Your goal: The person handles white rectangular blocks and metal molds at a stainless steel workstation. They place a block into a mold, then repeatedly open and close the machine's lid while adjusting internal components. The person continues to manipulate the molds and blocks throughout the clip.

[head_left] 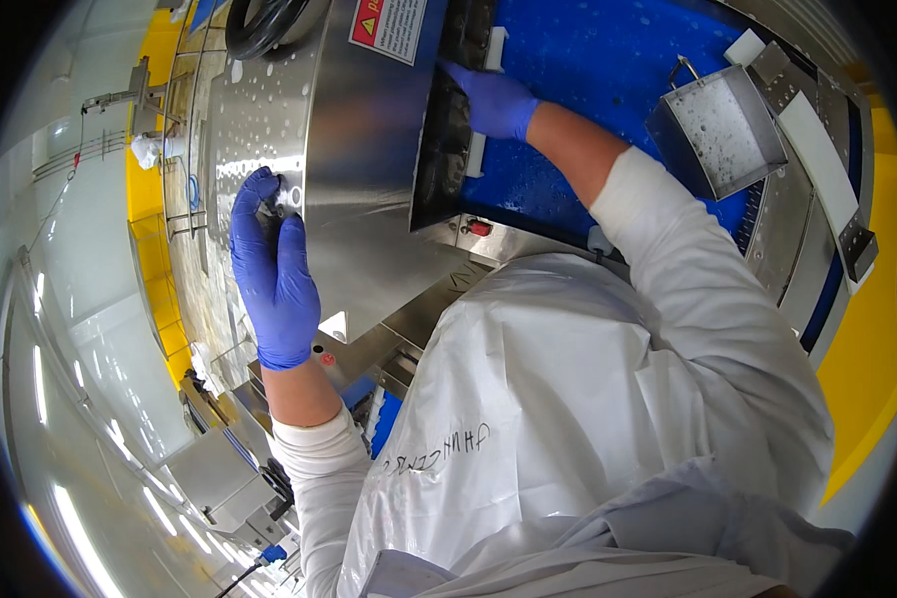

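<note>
My left hand, in a blue glove, is at the wet left part of a stainless-steel machine housing. Its fingers and thumb curl round a small dark, shiny spot there; what they grip is too unclear to name. My right hand, gloved alike, reaches over a blue conveyor belt to the dark opening in the housing's right side. One finger stretches to the opening's edge, while the others are partly hidden. Beside this hand a white bar runs across the belt at the opening.
An open metal box with a handle stands at the belt's right side, near a white guide strip. A red button sits below the opening. A black ring-shaped part is at upper left, and yellow framework lies beyond the housing.
</note>
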### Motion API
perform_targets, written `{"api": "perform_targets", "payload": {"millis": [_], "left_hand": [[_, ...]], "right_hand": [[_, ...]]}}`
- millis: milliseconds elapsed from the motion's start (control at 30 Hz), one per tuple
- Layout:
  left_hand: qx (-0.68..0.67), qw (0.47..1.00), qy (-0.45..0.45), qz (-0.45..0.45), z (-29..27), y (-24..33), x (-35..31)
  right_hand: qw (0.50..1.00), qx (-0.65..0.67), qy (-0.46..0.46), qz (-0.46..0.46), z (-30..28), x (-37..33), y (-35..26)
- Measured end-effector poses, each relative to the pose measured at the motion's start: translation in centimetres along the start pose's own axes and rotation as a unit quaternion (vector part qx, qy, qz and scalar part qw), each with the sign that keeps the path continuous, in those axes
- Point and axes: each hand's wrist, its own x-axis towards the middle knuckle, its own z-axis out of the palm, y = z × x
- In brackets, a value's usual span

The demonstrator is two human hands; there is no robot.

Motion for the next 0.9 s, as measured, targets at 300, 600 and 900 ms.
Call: {"api": "perform_targets", "payload": {"millis": [300, 600, 900], "left_hand": [[0.007, 1.0, -0.007, 0.001, 0.0, 0.3, 0.3], [-0.018, 1.0, -0.007, -0.023, 0.0, 0.2, 0.3], [0.003, 1.0, -0.017, -0.01, -0.1, 0.1, 0.5]], "right_hand": [[0.982, 0.006, 0.113, -0.153, 0.9, 2.4, 3.8], [0.997, 0.06, -0.022, -0.038, -1.9, 3.2, 2.3], [0.993, -0.053, -0.101, -0.004, -2.6, 5.6, -0.3]]}}
